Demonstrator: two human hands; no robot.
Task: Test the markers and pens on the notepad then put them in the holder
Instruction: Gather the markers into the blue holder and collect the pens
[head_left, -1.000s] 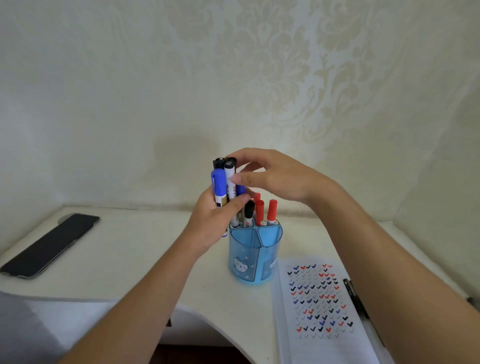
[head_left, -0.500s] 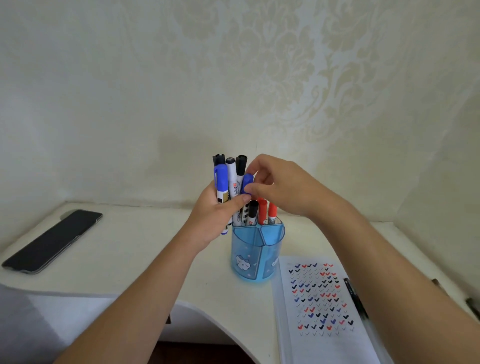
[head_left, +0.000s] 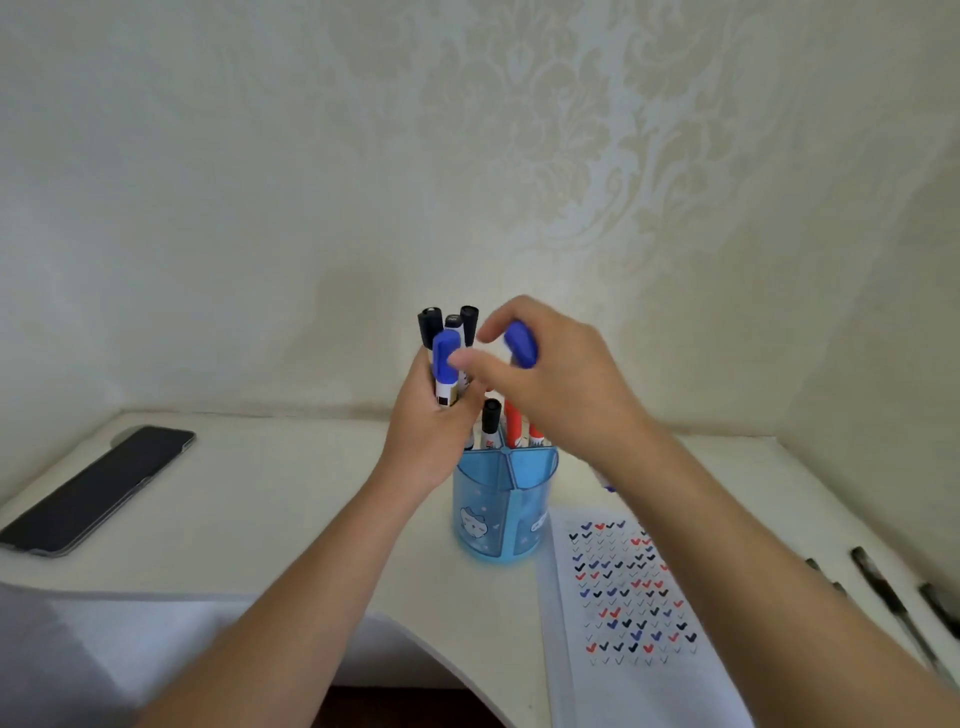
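Observation:
My left hand (head_left: 431, 431) grips a bundle of markers (head_left: 447, 358) upright, with black and blue caps showing above the fist. It hovers just left of and above the blue divided holder (head_left: 498, 514). My right hand (head_left: 561, 389) is closed on a blue-capped marker (head_left: 521, 344), lifted clear of the bundle, its body hidden behind the fingers. One black-capped marker (head_left: 490, 422) and red ones (head_left: 514, 423) stand in the holder. The notepad (head_left: 634, 613), covered with red, blue and black tick marks, lies to the right of the holder.
A dark phone (head_left: 98, 488) lies on the left of the white desk (head_left: 270, 499). Several black pens (head_left: 883, 592) lie along the right edge beside the notepad. The patterned wall stands close behind the holder.
My right hand has pulled a blue-capped marker out of the bundle and raised it to the right. The left hand still holds the other markers.

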